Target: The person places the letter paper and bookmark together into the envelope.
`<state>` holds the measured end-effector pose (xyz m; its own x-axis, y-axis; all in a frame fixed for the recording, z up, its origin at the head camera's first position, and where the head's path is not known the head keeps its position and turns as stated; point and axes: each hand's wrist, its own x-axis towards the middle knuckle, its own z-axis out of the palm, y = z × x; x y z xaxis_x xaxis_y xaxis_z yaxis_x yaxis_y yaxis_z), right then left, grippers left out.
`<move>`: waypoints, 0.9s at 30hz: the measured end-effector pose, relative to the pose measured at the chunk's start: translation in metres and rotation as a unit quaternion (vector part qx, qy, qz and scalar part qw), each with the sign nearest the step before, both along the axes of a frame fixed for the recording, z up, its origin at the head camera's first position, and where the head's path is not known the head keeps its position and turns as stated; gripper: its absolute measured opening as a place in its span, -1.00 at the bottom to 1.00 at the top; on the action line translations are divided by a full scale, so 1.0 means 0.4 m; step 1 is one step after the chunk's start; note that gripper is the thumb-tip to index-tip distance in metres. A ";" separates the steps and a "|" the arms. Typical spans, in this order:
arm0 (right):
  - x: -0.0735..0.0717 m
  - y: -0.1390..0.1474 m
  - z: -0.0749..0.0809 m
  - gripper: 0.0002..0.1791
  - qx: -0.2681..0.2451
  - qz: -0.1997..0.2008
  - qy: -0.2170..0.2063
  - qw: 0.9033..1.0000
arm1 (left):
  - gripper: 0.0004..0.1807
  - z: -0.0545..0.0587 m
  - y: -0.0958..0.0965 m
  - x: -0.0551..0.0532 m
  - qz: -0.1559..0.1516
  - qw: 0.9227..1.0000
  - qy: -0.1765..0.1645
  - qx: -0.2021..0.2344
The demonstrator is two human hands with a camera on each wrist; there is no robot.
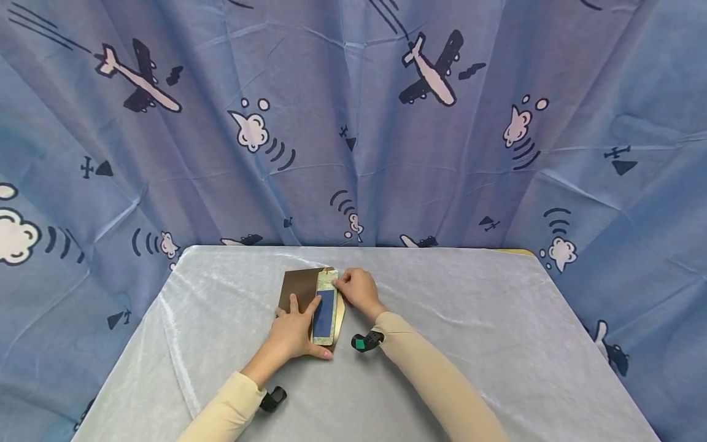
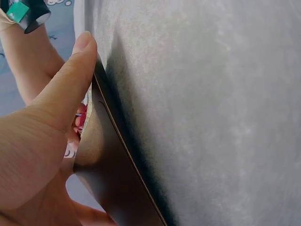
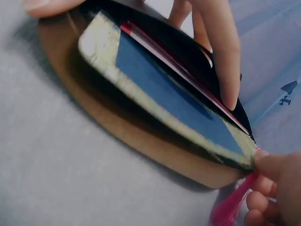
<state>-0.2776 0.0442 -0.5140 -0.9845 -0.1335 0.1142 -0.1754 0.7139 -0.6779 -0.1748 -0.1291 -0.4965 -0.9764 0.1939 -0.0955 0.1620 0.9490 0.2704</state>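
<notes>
My left hand grips a brown paper envelope, its thumb at the near corner and its fingers spread over the far side. The envelope's mouth bows wide on its right side. Within that mouth sits a long bookmark with a blue panel and pale green ends. My right hand pinches the bookmark's far end by thumb and fingertips. From that end a pink tassel hangs by the right fingers. Behind the bookmark, a thin strip with a red edge shows inside the envelope in the right wrist view.
A pale grey cloth covers the table. Behind it hangs a blue curtain printed with airplanes and clouds. Black wrist bands sit on both wrists, below cream sleeves.
</notes>
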 end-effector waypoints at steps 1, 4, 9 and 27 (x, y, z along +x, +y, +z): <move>0.000 -0.001 0.000 -0.70 -0.003 -0.005 0.002 1.000 | 0.43 0.001 0.000 0.001 0.000 1.000 -0.001 0.001; 0.000 -0.005 -0.001 -0.70 -0.007 -0.015 0.004 1.000 | 0.43 0.002 0.000 0.001 0.001 1.000 -0.003 0.004; 0.003 -0.011 -0.004 -0.74 -0.020 -0.013 -0.004 1.000 | 0.44 0.003 -0.002 0.001 0.003 1.000 -0.002 0.007; 0.018 0.032 -0.016 -0.89 -0.009 0.079 0.015 0.997 | 0.43 0.014 0.002 0.006 0.004 1.000 -0.001 0.003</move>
<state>-0.2705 0.0570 -0.5204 -0.9477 -0.2835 0.1464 -0.3042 0.6640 -0.6830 -0.1725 -0.1282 -0.4908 -0.9778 0.1860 -0.0964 0.1531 0.9486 0.2770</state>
